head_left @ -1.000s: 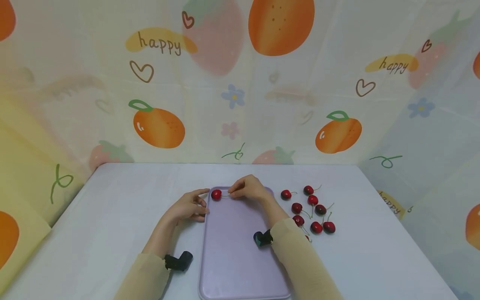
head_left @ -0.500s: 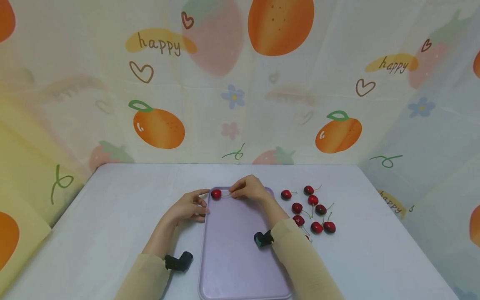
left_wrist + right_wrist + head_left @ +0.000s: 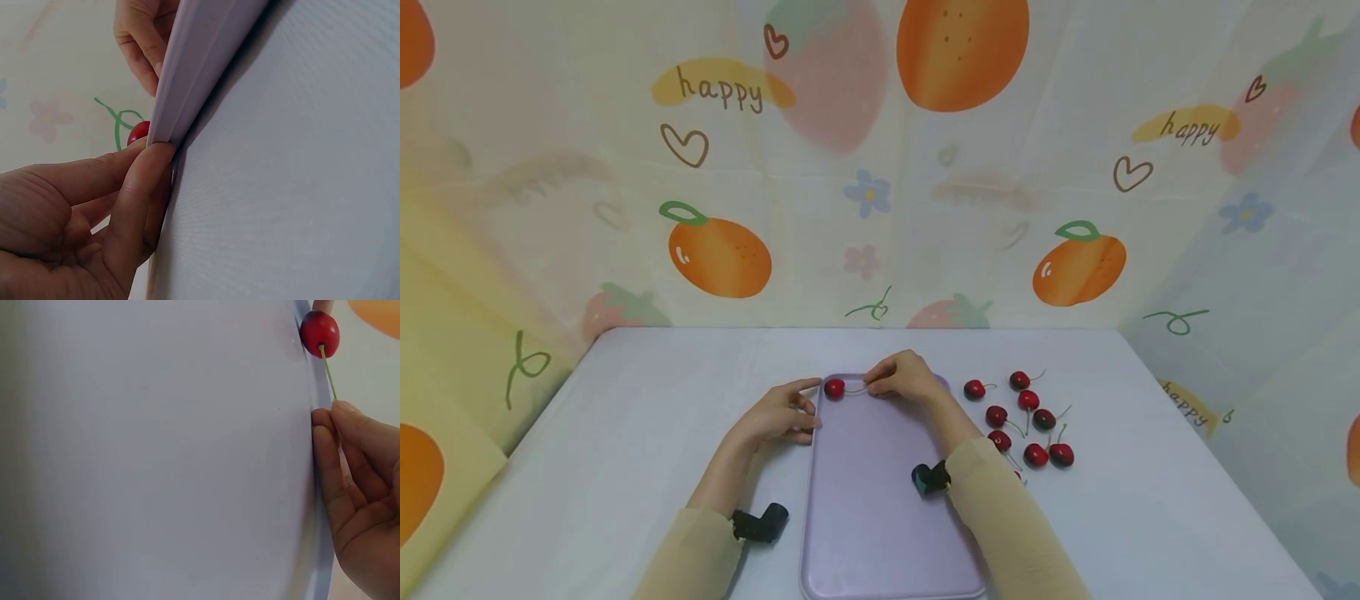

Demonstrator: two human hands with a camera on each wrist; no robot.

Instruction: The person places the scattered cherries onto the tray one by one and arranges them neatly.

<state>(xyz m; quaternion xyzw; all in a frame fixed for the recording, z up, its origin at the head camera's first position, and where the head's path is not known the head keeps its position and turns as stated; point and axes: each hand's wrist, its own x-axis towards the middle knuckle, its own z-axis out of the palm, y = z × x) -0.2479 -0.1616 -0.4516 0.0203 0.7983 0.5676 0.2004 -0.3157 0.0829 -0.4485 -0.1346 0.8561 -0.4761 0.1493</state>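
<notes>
A lilac tray (image 3: pixel 880 492) lies lengthwise on the white table. One red cherry (image 3: pixel 834 388) sits in its far left corner, its green stem pointing right. My right hand (image 3: pixel 901 377) pinches the stem's end between thumb and fingers over the tray's far end; the right wrist view shows the pinch, with the cherry (image 3: pixel 320 334) by the rim. At the tray's left side, my left hand (image 3: pixel 778 414) touches the outer edge near the corner, index finger stretched to the rim and thumb against the side. In the left wrist view the tray partly hides the cherry (image 3: pixel 139 132).
Several cherries with stems, among them one dark cherry (image 3: pixel 1044 419), lie loose on the table right of the tray. My right forearm partly covers the nearest ones. A fruit-printed cloth (image 3: pixel 880 167) hangs behind the table's far edge.
My right hand still pinches the stem and has shifted very slightly right along it. The cherry stays in the corner, and the left hand has not visibly moved.
</notes>
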